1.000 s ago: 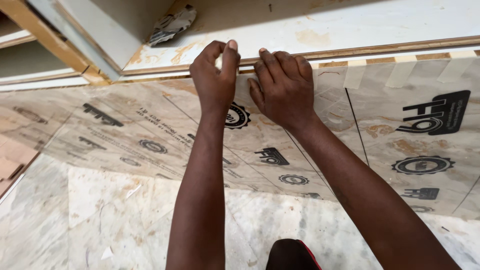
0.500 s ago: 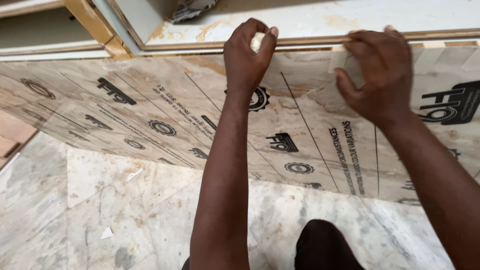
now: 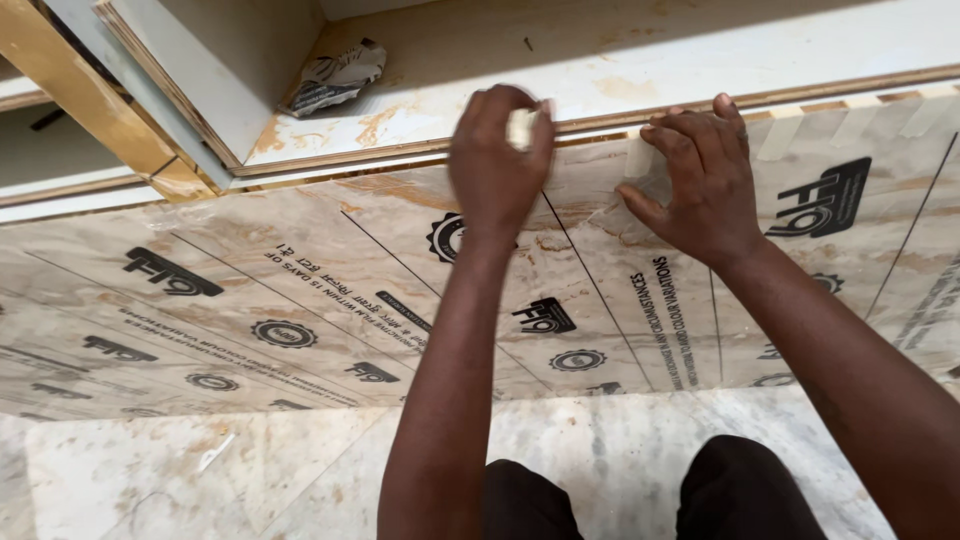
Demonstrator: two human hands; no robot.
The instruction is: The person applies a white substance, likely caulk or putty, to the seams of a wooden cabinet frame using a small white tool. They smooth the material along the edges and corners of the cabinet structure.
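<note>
At the far left a crumpled paper (image 3: 335,75) is lying on the shelf (image 3: 600,50). The left hand (image 3: 497,160) is pinching a small pale tape piece (image 3: 521,128), fingers closed on it, at the shelf edge. The tape is looking light, thin and sticky, best held by its corner. The right hand (image 3: 700,185) is pressing flat, fingers spread, on the printed film (image 3: 300,290), which seems soft and slippery.
</note>
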